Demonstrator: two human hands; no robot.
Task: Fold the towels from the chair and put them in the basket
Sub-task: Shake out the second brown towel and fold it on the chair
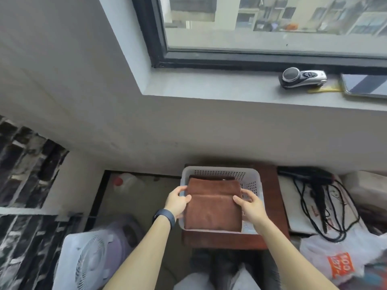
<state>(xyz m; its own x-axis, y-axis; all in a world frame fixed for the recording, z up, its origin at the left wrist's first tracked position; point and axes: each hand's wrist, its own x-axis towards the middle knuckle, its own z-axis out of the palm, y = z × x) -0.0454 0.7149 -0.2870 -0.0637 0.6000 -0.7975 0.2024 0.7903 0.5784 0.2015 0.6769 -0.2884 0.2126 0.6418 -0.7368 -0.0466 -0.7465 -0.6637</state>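
A folded brown towel [213,208] lies in the white perforated basket [222,171], over another dark folded towel whose far edge shows behind it. My left hand [178,203] grips the towel's left edge, thumb on top. My right hand [250,205] grips its right edge the same way. The basket stands on a reddish-brown wooden surface [270,185] below the window wall. The chair is not in view.
A white fan [90,262] stands at the lower left. Right of the basket lie black cables [320,201] on a white box and a plastic bag [339,262]. On the windowsill [209,84] rest a silver device and a phone.
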